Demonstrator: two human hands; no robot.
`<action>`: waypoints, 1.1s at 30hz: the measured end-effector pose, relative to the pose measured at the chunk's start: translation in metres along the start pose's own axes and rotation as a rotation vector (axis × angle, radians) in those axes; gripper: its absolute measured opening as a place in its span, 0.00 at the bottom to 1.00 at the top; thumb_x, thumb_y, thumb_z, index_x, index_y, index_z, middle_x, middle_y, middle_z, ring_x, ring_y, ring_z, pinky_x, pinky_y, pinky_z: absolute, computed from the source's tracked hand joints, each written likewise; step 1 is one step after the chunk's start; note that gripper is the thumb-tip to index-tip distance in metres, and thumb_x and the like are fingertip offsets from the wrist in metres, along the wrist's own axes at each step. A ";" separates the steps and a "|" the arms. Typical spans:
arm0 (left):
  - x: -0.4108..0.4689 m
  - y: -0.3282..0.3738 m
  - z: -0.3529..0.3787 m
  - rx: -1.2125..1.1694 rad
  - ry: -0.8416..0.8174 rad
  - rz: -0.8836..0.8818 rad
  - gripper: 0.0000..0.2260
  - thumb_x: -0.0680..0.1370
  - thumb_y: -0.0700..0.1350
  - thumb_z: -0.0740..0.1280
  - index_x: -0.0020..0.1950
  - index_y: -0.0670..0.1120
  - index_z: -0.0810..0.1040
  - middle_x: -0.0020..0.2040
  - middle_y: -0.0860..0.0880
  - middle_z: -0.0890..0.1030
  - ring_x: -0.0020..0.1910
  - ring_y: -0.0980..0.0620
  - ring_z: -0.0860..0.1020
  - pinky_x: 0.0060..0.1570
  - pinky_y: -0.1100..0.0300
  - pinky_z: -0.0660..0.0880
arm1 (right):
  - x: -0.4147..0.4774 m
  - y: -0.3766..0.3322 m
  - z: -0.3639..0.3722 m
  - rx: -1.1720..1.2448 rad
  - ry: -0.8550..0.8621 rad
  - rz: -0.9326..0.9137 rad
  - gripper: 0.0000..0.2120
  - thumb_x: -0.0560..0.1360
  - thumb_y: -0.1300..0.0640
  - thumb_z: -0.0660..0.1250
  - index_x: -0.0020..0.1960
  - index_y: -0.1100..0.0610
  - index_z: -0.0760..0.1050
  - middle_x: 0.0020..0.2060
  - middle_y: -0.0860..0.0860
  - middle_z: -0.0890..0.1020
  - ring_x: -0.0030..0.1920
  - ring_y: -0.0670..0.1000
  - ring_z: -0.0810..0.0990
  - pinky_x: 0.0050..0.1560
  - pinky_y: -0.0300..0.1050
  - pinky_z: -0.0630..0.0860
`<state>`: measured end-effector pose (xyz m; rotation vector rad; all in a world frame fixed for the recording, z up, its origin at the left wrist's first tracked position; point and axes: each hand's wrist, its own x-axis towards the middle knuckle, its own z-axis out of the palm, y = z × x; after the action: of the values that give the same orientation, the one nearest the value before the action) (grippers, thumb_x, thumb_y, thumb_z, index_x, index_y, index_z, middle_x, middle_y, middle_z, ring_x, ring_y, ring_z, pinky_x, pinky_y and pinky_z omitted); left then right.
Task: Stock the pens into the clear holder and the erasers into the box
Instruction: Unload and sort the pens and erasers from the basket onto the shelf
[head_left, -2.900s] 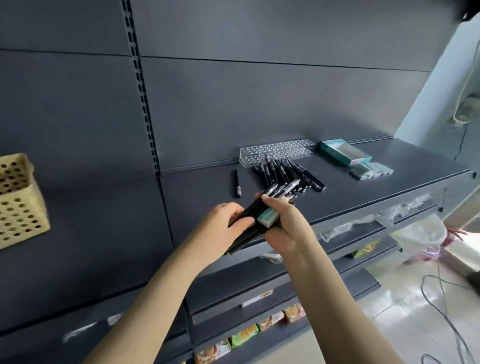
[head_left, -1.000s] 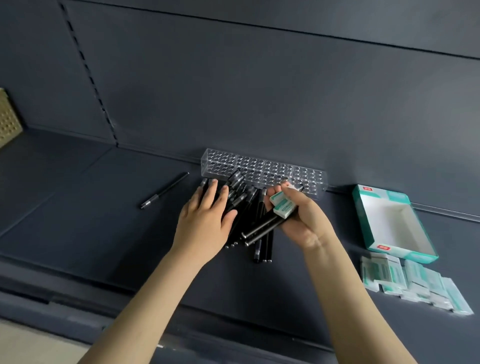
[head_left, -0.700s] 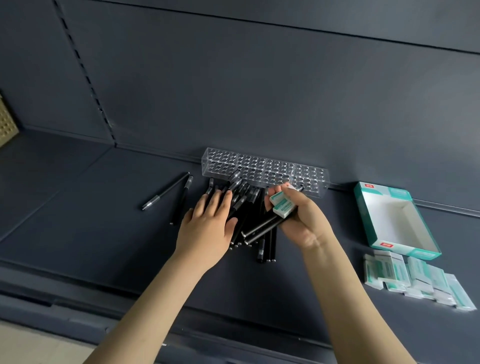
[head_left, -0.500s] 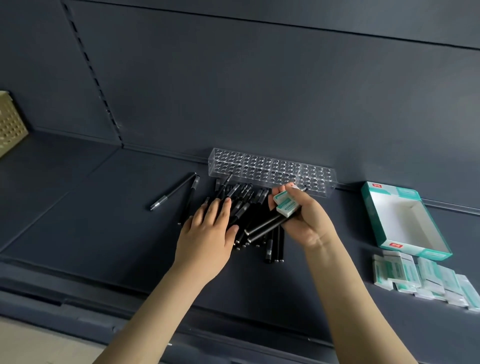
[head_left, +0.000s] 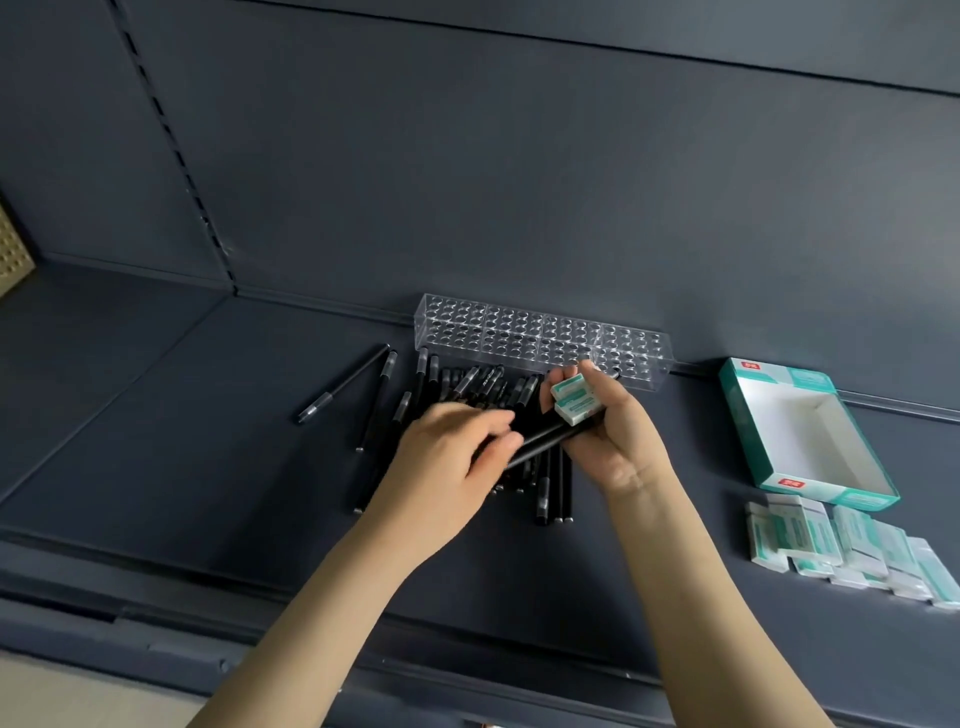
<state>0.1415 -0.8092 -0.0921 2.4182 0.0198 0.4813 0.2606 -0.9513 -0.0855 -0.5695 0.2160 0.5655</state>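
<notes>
Holding entry, shelf stock:
- Right hand: fingers curled round several black pens, with two erasers pressed on top.
- Left hand: fingers curled, pinching the same pens' lower ends.
- Pen pile: lying loose just before the clear holder, whose holes show no pens.
- Box: open, at right.
- Loose erasers: grouped near the box's front.

Your shelf looks like smooth painted metal, dark grey and matt. The clear holder is glossy see-through plastic. The pens look like smooth black plastic with a faint sheen and silvery ends. The box is printed card, matt white inside. The erasers wear paper sleeves.
</notes>
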 end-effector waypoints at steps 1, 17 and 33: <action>0.001 0.003 0.001 -0.008 -0.044 0.000 0.27 0.77 0.62 0.54 0.64 0.47 0.79 0.54 0.53 0.82 0.59 0.54 0.74 0.59 0.53 0.73 | -0.001 0.001 0.001 -0.006 -0.008 -0.008 0.04 0.77 0.62 0.65 0.44 0.60 0.73 0.37 0.53 0.78 0.41 0.50 0.80 0.54 0.46 0.79; 0.022 0.008 0.009 0.093 -0.275 -0.149 0.22 0.80 0.61 0.53 0.40 0.44 0.72 0.40 0.49 0.75 0.46 0.47 0.73 0.46 0.50 0.71 | -0.005 0.011 0.004 -0.026 -0.184 -0.074 0.01 0.79 0.60 0.64 0.49 0.58 0.74 0.39 0.50 0.79 0.48 0.48 0.80 0.61 0.46 0.77; 0.024 0.015 -0.006 -0.173 -0.315 -0.232 0.19 0.81 0.57 0.59 0.42 0.41 0.68 0.33 0.45 0.74 0.31 0.50 0.70 0.38 0.44 0.71 | -0.003 0.007 0.016 -0.026 -0.316 -0.098 0.07 0.76 0.63 0.65 0.52 0.56 0.73 0.42 0.50 0.80 0.46 0.50 0.81 0.54 0.47 0.80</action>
<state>0.1602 -0.8139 -0.0710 2.2590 0.1158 -0.0058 0.2544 -0.9390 -0.0746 -0.5047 -0.1180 0.5560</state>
